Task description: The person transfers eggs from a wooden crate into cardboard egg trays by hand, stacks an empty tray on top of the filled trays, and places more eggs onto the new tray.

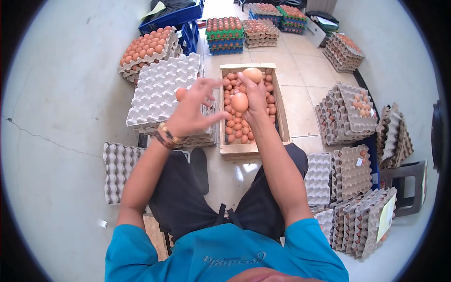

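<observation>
Over the wooden crate [279, 101] of loose brown eggs [237, 127], my right hand [255, 96] is closed around eggs. One held egg [252, 74] shows above the fingers and another held egg [239, 102] below the thumb side; whether more are in the grip I cannot tell. My left hand [196, 107] is open, its fingers and thumb spread toward the crate, slightly blurred. Beneath it lies the top grey egg tray [162, 89] of a stack, with a single egg [181, 94] beside the back of this hand.
Filled egg trays [148, 47] stand at the back left, near a blue crate [190, 36]. Green and blue trays of eggs [224, 35] sit behind the wooden crate. More tray stacks [345, 115] line the right side, beside a dark stool [413, 183]. Cardboard trays [120, 171] lean at the left.
</observation>
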`<state>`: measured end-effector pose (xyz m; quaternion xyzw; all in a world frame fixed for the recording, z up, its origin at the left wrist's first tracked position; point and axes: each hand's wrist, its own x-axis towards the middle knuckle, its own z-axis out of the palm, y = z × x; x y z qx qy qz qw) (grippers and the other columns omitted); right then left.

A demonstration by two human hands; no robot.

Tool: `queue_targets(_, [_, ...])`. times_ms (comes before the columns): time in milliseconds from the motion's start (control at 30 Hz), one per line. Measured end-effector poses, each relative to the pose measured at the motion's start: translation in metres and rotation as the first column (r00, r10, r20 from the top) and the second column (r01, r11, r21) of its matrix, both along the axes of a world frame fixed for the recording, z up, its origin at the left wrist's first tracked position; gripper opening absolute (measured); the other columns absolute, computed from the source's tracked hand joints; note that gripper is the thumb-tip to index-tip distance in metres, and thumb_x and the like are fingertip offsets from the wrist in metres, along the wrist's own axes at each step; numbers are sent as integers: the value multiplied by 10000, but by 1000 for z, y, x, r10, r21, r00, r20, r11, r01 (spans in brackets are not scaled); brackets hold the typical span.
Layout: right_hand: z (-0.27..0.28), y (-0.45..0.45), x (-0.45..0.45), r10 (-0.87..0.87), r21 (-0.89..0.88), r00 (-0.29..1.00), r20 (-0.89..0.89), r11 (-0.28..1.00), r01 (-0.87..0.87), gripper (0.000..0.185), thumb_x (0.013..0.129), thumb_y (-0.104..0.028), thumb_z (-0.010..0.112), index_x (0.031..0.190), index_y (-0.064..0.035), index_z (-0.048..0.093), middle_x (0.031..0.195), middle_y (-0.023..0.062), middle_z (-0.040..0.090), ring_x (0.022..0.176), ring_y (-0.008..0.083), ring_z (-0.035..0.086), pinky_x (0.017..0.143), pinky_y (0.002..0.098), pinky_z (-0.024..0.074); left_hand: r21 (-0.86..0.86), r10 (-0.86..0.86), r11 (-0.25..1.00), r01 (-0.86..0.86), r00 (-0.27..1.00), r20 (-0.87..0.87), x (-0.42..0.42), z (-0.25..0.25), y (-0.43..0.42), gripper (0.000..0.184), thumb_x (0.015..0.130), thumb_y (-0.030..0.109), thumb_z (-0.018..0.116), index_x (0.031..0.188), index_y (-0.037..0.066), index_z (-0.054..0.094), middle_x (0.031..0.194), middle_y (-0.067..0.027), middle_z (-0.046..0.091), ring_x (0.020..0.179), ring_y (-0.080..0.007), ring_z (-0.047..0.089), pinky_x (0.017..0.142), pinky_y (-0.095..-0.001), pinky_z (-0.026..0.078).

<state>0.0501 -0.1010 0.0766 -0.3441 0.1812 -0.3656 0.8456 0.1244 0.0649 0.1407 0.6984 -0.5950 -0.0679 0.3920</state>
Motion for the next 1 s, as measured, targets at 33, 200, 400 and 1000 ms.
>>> queue_targets(33, [-4, 0, 3, -23, -14, 1000, 9, 1000, 24, 229, 855, -86, 688, 998, -79, 509, 775, 27, 563, 553, 104, 549, 447, 281, 516, -43, -43, 998, 45, 998, 39, -15, -1, -4, 592, 733, 119, 795, 1281, 97, 572, 1193, -124, 560, 942, -210, 616, 789, -301, 535])
queue_targets(200, [-6, 19, 10, -202, -51, 979, -15, 978, 201, 253, 848, -75, 701, 1008, -77, 505, 785, 14, 558, 610, 77, 531, 517, 218, 444, -65, -88, 993, 95, 991, 103, -15, -23, -16, 598, 739, 24, 771, 1293, 76, 551, 1172, -102, 587, 985, -194, 629, 786, -307, 550])
queue_targets(400, [1, 14, 2, 13, 107, 998, -68, 994, -5, 217, 872, -156, 689, 1014, -92, 539, 786, 10, 575, 625, 91, 551, 490, 216, 441, -197, -179, 978, 71, 773, -609, 3, -38, -11, 456, 813, -13, 735, 1201, -24, 496, 1204, -162, 565, 1099, -260, 627, 954, -353, 547])
queue_targets(1000, [0, 10, -9, 317, 186, 935, 157, 921, -343, 189, 900, -226, 616, 1019, -102, 539, 966, 54, 575, 880, 173, 602, 684, 338, 505, -57, 180, 983, -177, 982, 56, 10, -47, -39, 480, 705, 194, 835, 1143, 75, 679, 968, -116, 641, 912, -220, 625, 824, -359, 498])
